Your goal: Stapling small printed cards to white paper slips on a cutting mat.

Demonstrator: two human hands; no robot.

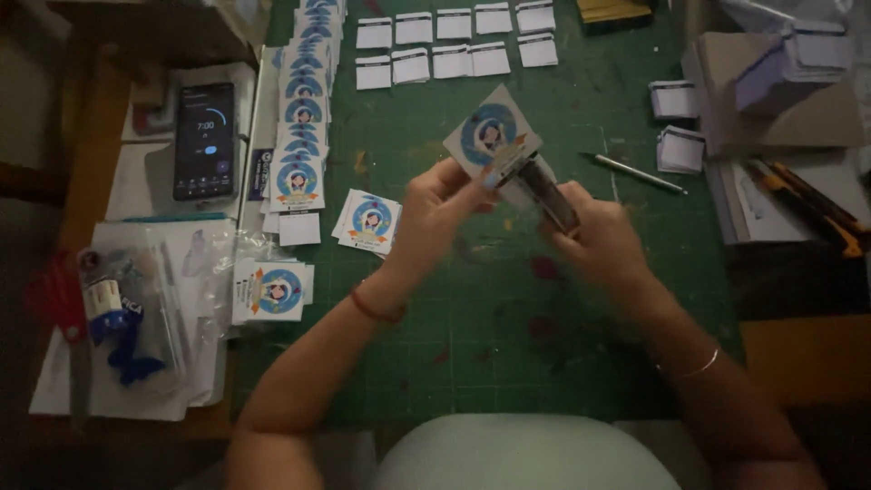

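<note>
My left hand [434,213] pinches a square white card with a round blue picture [490,134], held tilted above the green cutting mat [508,308]. My right hand [599,238] grips a small dark stapler-like tool [549,192] whose tip meets the card's lower right corner. A red band sits on my left wrist and a thin bangle on my right. A small stack of the same cards [367,220] lies on the mat just left of my left hand.
A long overlapped row of picture cards [304,100] runs up the mat's left edge. Small white paper pads [449,41] lie in rows at the top. A phone [204,141], clear plastic bags [172,299], a pen [640,172] and cutters [807,204] surround the mat.
</note>
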